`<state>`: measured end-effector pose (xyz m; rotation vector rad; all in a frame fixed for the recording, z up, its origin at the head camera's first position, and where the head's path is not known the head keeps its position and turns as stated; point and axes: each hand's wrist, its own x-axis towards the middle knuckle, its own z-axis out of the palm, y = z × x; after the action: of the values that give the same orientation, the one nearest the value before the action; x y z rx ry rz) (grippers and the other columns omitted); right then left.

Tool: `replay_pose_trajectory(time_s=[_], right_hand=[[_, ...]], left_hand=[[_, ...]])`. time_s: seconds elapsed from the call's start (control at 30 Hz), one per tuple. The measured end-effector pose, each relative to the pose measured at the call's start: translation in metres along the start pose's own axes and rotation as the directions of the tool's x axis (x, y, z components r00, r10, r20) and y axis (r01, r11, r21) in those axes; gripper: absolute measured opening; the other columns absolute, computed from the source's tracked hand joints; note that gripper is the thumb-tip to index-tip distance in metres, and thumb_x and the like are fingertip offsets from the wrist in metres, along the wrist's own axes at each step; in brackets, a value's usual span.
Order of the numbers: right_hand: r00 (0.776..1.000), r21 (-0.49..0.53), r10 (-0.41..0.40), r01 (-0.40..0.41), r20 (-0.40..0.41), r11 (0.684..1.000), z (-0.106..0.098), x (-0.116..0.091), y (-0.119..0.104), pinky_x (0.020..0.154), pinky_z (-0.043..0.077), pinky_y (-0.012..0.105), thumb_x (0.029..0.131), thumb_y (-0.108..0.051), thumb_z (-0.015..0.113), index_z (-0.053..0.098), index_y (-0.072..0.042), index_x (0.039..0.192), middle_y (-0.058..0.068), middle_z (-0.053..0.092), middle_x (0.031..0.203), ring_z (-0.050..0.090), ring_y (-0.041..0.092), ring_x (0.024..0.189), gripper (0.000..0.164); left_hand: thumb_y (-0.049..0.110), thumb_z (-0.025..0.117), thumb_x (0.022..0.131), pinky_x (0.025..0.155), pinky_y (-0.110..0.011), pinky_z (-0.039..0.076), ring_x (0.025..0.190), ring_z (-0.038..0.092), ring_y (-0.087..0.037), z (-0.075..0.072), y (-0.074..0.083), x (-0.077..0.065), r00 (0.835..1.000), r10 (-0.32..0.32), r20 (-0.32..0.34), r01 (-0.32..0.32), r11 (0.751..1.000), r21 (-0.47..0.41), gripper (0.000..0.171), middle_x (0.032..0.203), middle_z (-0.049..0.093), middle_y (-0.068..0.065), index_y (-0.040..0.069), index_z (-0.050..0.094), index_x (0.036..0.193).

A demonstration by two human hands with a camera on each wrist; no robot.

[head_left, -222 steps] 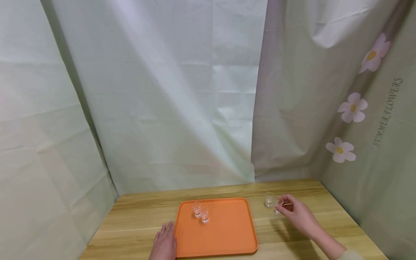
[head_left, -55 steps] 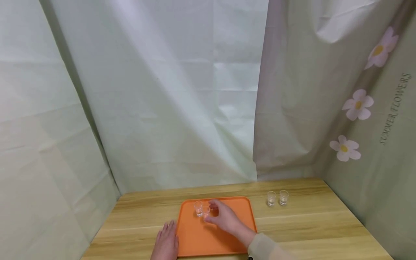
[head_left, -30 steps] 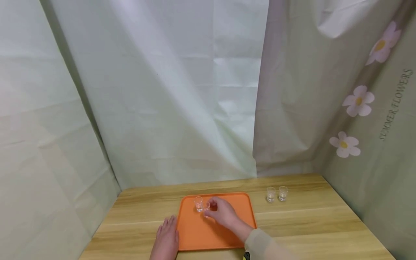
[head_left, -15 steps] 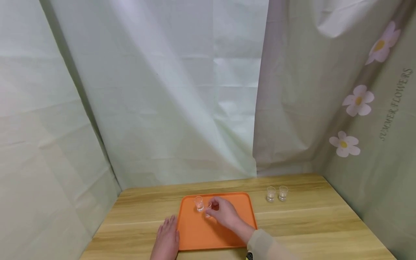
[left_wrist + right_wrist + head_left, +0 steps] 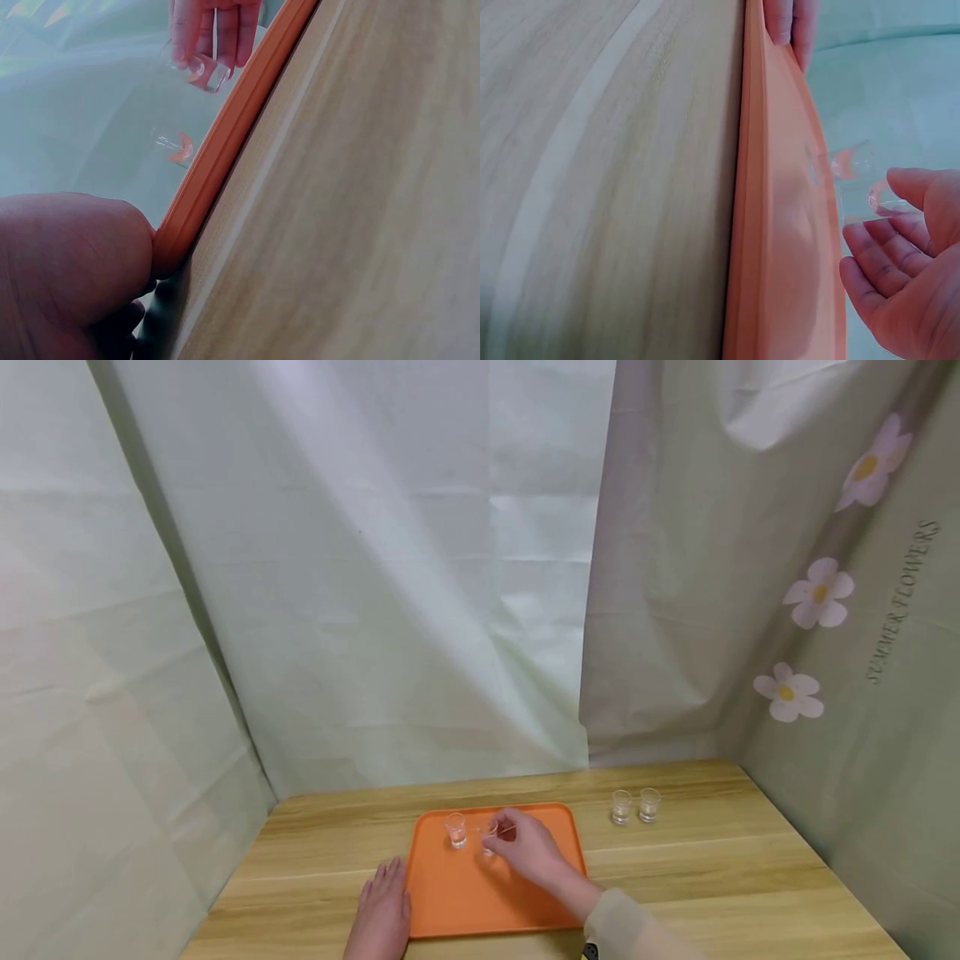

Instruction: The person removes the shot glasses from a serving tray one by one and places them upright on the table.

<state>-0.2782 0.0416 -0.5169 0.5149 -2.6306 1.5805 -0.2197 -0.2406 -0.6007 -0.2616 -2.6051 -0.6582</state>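
My right hand point(image 5: 528, 847) pinches a small clear shot glass point(image 5: 488, 847) between thumb and fingertips, over the orange tray point(image 5: 487, 906). The glass is upright, partly covered by the fingers; the left wrist view shows this shot glass point(image 5: 210, 75) below the fingers. To its left, a second shot glass point(image 5: 456, 832) stands on the tray, a short gap away. My left hand point(image 5: 381, 910) lies at the tray's left edge with fingers straight, pointing forward. In the left wrist view, the left hand point(image 5: 75, 262) touches the tray's corner.
Two more clear shot glasses, a left one point(image 5: 621, 808) and a right one point(image 5: 648, 806), stand side by side on the wooden table point(image 5: 690, 868) right of the tray. Pale curtains point(image 5: 420, 610) enclose the table at the back and both sides.
The right hand has left the two glasses on the table, come over the tray and taken hold of the nearer glass there. That glass has shifted right, away from its neighbour. The left hand stays put.
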Motion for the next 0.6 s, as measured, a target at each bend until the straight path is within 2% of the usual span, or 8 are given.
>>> replay_pose_trajectory(time_s=[0.2,0.37,0.6], right_hand=[[0.999,-0.029,-0.022,0.021,-0.023,0.999,-0.013,-0.005,0.002,0.081,0.059,0.032,0.100,-0.022,0.085,0.071,-0.015,0.105,-0.007,0.074,0.099,0.071,0.014,0.094,0.016],[0.999,-0.032,-0.035,0.033,-0.041,0.999,-0.025,-0.008,0.004,0.080,0.060,0.031,0.099,-0.022,0.085,0.072,-0.013,0.105,-0.006,0.074,0.098,0.071,0.013,0.092,0.017],[0.999,-0.023,-0.015,0.013,-0.049,1.000,-0.042,-0.013,0.007,0.082,0.060,0.030,0.100,-0.024,0.084,0.073,-0.012,0.108,-0.006,0.074,0.100,0.072,0.013,0.094,0.018]], left_hand=[[-0.002,0.065,0.100,0.112,-0.078,0.038,0.138,0.053,-0.063,-0.003,0.003,0.001,1.000,0.007,-0.005,-0.007,1.000,-0.010,0.042,0.145,0.062,-0.038,-0.017,0.061,0.140],[-0.001,0.065,0.100,0.114,-0.076,0.039,0.137,0.054,-0.062,-0.007,0.007,0.001,1.000,-0.013,0.000,0.013,1.000,-0.009,0.042,0.145,0.063,-0.036,-0.014,0.063,0.140],[-0.003,0.065,0.100,0.115,-0.077,0.039,0.139,0.052,-0.063,-0.024,0.020,0.004,0.995,-0.027,0.097,0.026,1.000,0.015,0.044,0.146,0.061,-0.038,-0.017,0.061,0.140]])
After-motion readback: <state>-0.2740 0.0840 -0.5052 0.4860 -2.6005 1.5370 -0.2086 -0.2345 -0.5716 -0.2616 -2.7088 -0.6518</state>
